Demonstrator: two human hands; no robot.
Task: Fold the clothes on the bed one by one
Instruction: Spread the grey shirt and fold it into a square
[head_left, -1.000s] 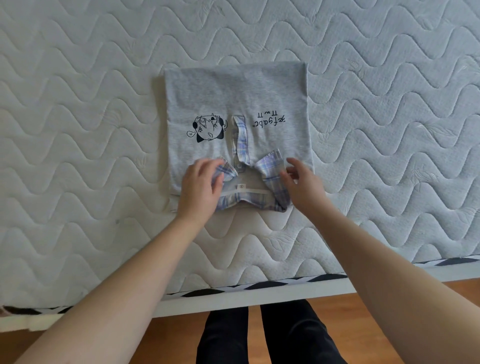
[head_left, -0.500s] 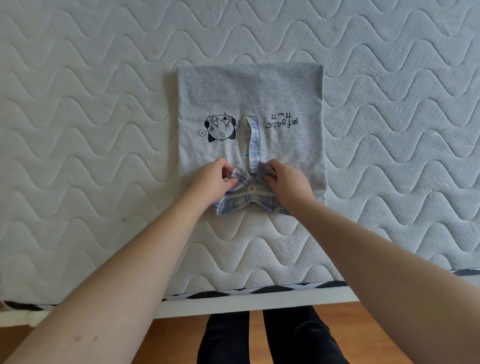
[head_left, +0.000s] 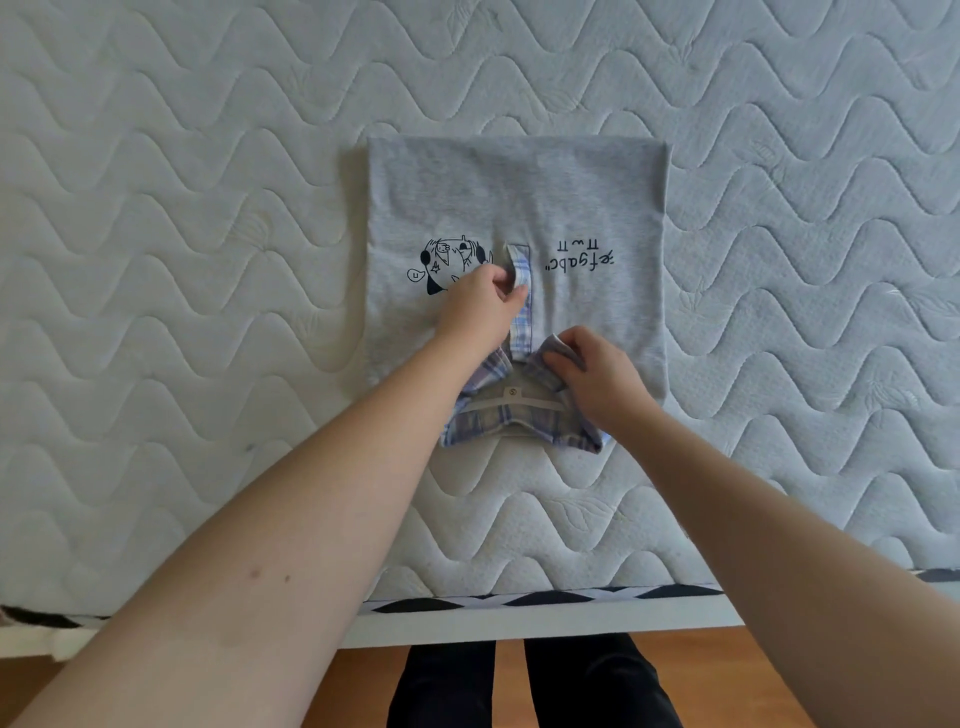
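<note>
A grey polo shirt (head_left: 519, 192) lies folded into a rectangle on the white quilted mattress (head_left: 156, 260), collar toward me, with a black cartoon print and upside-down lettering on its chest. Its blue plaid collar (head_left: 498, 421) and plaid placket (head_left: 523, 312) face up. My left hand (head_left: 480, 306) pinches the placket near its far end, partly covering the cartoon. My right hand (head_left: 592, 371) grips the right collar point, fingers curled around the fabric.
The mattress's near edge, with black-and-white trim (head_left: 519, 597), runs across the bottom above a white bed frame (head_left: 519, 621). Below are a wooden floor (head_left: 509, 680) and my dark-trousered legs (head_left: 597, 686). Bare mattress surrounds the shirt.
My left hand left the left collar point and moved up the placket, where it now pinches it. My right hand stays on the right collar point.
</note>
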